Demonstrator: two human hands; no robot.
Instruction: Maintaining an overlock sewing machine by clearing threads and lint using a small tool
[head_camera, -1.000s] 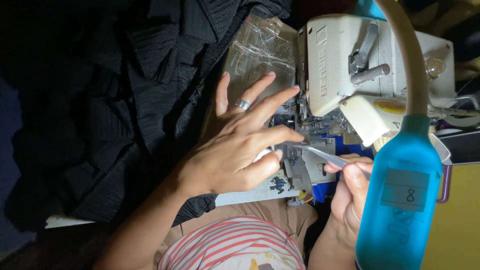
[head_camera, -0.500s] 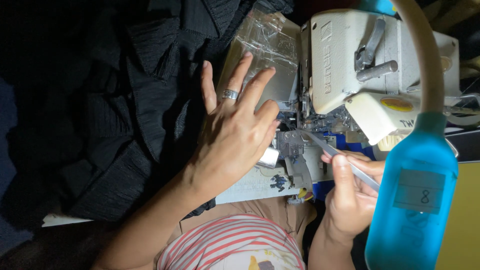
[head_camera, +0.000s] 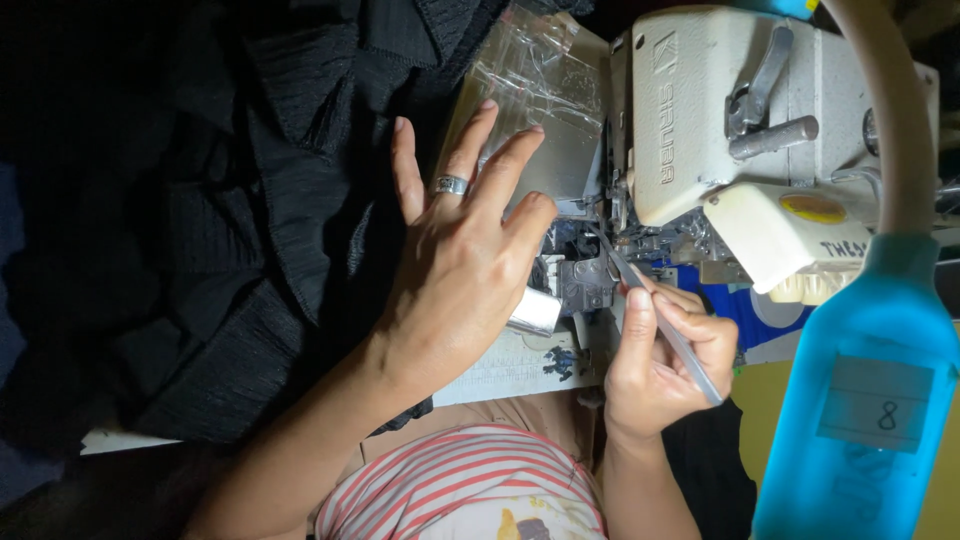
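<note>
Beside the cream overlock sewing machine (head_camera: 720, 110) I see my left hand (head_camera: 465, 270) lying flat with its 5 fingers spread and nothing in its grip; a silver ring (head_camera: 451, 185) sits on 1 finger. Since 0.5 s ago the hand has slid up toward the clear plastic cover (head_camera: 535, 85), and its fingertips now reach the cover's edge. My right hand (head_camera: 660, 365) has its grip closed on thin metal tweezers (head_camera: 655, 320), whose tips point into the needle area under the machine head. That hand has moved closer to the machine than before. Black fabric (head_camera: 230, 230), ribbed and gathered into ruffles, lies heaped to the left of my left hand on the counter (head_camera: 520, 375), whose pale edge carries ruler marks. A smooth blue plastic lamp body (head_camera: 865, 400) with a curved beige neck fills the lower right. Below, a red and white striped garment (head_camera: 460, 480) shows.
</note>
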